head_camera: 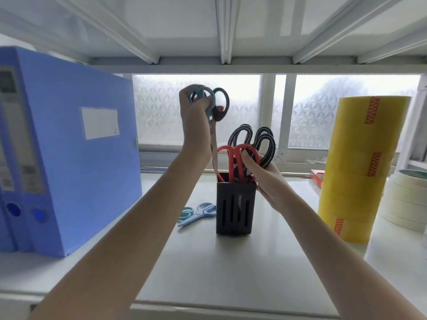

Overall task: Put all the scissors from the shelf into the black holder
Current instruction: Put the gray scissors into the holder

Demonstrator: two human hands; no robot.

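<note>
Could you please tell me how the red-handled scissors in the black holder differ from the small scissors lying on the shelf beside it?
The red-handled scissors stand upright in the black holder, handles up; the small scissors lie flat on the shelf. The red pair looks larger and is touched by the right hand; the small pair, pale blue and teal, lies untouched.
</note>
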